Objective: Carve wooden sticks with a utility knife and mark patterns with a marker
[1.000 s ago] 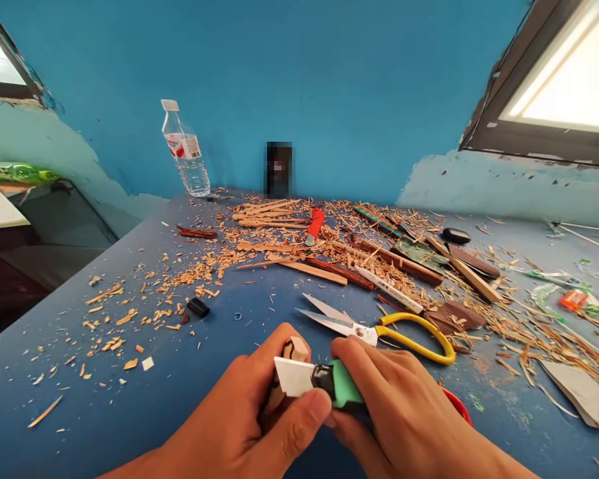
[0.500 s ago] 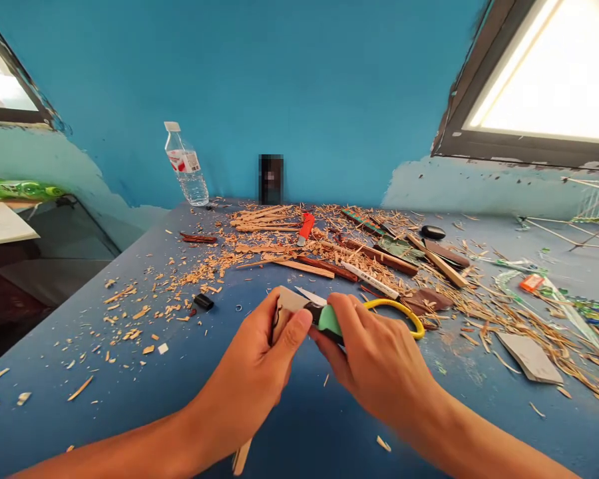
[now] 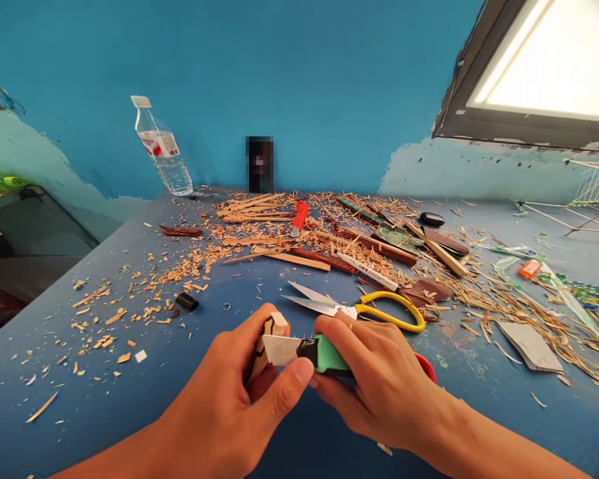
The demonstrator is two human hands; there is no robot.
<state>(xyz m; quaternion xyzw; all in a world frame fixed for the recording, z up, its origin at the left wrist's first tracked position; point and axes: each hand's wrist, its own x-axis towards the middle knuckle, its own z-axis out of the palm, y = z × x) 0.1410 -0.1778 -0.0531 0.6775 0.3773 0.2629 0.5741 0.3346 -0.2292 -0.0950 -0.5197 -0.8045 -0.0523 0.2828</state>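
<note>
In the head view, my left hand (image 3: 234,392) is closed around a small pale wooden block (image 3: 278,323) marked with black lines. My right hand (image 3: 384,376) grips a utility knife (image 3: 332,354) by its green and black handle. The knife's broad blade points left and lies across the near side of the block, close to my left thumb; whether it cuts in is hard to tell. Just beyond my hands lie scissors (image 3: 348,311) with open blades and a yellow handle loop. A red loop shows partly behind my right wrist.
Wood shavings (image 3: 190,259) and sticks cover much of the blue table (image 3: 130,406). Farther back are a red cutter (image 3: 299,216), a white marker (image 3: 369,271), a black cap (image 3: 186,301) and a water bottle (image 3: 164,156). Sandpaper (image 3: 530,347) lies at right.
The view has shifted, and my hands appear lower. The block has been turned and the knife blade now shows broadly against it. More of the scissors is uncovered.
</note>
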